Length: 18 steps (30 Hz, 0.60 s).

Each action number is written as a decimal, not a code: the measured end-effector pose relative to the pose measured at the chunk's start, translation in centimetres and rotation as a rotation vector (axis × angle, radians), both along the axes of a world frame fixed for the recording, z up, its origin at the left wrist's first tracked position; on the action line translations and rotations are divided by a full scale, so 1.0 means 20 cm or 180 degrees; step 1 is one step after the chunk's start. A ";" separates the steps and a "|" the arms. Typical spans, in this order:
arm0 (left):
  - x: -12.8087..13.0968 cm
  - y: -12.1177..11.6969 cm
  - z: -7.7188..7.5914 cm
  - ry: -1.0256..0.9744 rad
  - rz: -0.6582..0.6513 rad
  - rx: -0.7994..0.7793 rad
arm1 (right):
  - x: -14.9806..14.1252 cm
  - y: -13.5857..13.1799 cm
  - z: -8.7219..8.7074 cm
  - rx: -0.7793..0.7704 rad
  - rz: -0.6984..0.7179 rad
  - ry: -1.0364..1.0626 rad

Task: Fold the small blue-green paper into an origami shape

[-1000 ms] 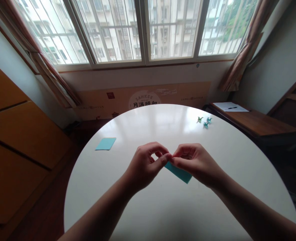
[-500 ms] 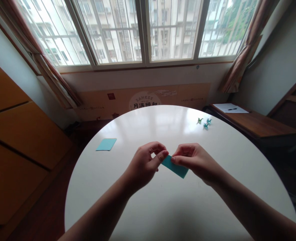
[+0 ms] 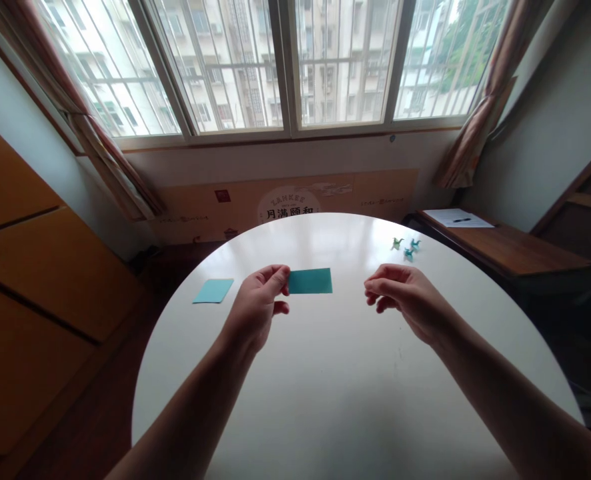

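Note:
My left hand pinches the left end of a teal sheet of origami paper, folded into a rectangle, between thumb and index finger. The paper is held above the white table, its long edges nearly level. To the right, apart from the paper, my right hand has its fingers curled and its thumb against the index finger, with nothing visible in them. A stack of light blue square paper lies left of my left hand. Beyond my right hand stand a small green folded paper crane and two blue paper cranes.
The round white table reaches up to the window wall. At the right, a wooden desk holds a white paper sheet with a pen. An orange-brown cabinet stands at the left.
My right hand has let go of the folded paper and moved a little right. My left hand has shifted left and up with the paper, which has turned from slanting to nearly level.

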<state>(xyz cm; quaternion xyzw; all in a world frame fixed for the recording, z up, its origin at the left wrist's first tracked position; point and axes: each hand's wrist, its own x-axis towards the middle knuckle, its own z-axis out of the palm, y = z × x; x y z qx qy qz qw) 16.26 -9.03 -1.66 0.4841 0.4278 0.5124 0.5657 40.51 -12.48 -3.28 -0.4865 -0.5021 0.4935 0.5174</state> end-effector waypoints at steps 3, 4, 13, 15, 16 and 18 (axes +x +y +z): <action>0.04 -0.02 -0.02 -0.0587 -0.0563 -0.1087 | -0.03 -0.01 -0.03 0.0476 0.0134 0.0084; 0.06 -0.03 -0.02 -0.0714 -0.0722 -0.1367 | -0.04 -0.01 -0.03 0.0664 0.0281 0.0037; 0.13 -0.11 -0.08 -0.0336 -0.1471 -0.1785 | -0.13 -0.09 -0.03 0.1336 0.0776 -0.0243; 0.13 -0.11 -0.07 0.0148 -0.1314 -0.1335 | -0.14 -0.10 -0.02 0.1021 0.0677 -0.0024; 0.13 -0.11 -0.06 0.0368 -0.1099 -0.0985 | -0.14 -0.10 -0.02 0.0832 0.0619 0.0090; 0.13 -0.12 -0.04 0.0651 -0.0655 -0.0212 | -0.15 -0.11 -0.02 0.0514 0.0520 0.0237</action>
